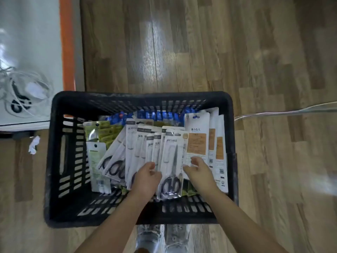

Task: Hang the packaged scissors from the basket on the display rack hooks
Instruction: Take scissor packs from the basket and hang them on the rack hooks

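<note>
Nearest to us, two bare forearms reach down from the bottom edge into a black plastic basket (54,161) standing on a wood-plank floor (255,61). Our left hand (145,177) rests on a fan of packaged scissors (172,161), its fingers curled at the edges of the cards; we cannot tell whether it pinches one. Our right hand (198,169) sits just beside it, fingers loosely bent and touching the right edge of the topmost pack, with no clear grip.

We count roughly eight white scissors packs fanned face up in the middle of the basket, overlapping so the exact number is uncertain; black handles show on at least three. To their right stand three white cards with orange panels (197,143), backs toward us. At the left lie two green-and-white packs (96,161), with more yellow-green packs (109,134) behind them. Blue packets (158,115) line the far wall.

Beyond the basket, at upper left, a white surface with an orange edge (67,42) holds tangled white cords (23,88). One pale cable (284,112) trails across the floor at right.
</note>
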